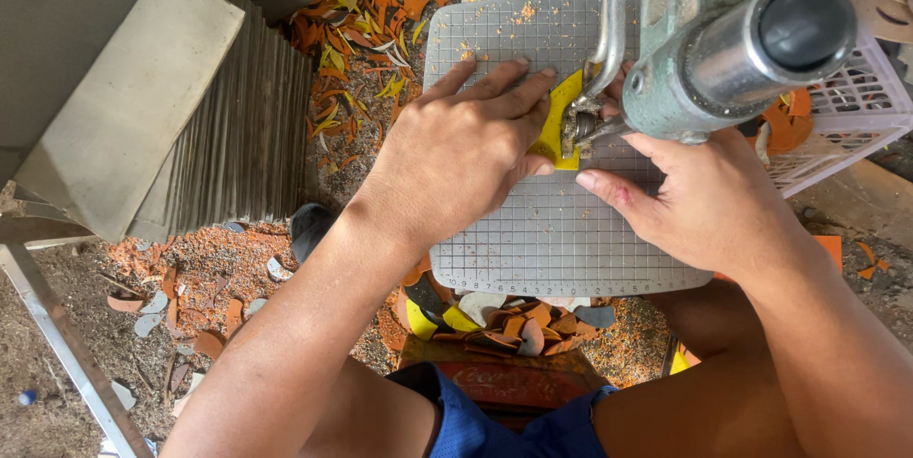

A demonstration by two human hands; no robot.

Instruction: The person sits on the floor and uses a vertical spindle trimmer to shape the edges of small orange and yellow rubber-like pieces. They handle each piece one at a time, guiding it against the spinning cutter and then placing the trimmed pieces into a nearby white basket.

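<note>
A small yellow tile piece (554, 125) lies on a grey gridded cutting plate (552, 230), right under the metal cutting head (582, 120) of a green machine (723, 49). My left hand (456, 149) presses flat on the plate with its fingers holding the yellow piece from the left. My right hand (694, 196) rests on the plate at the right, its thumb beside the piece and its fingers partly hidden behind the machine.
A stack of grey tiles (228, 116) stands at the left. Orange and yellow offcuts (366, 30) litter the ground behind and in front of the plate. A white plastic crate (846, 106) sits at the right. Orange dust covers the floor.
</note>
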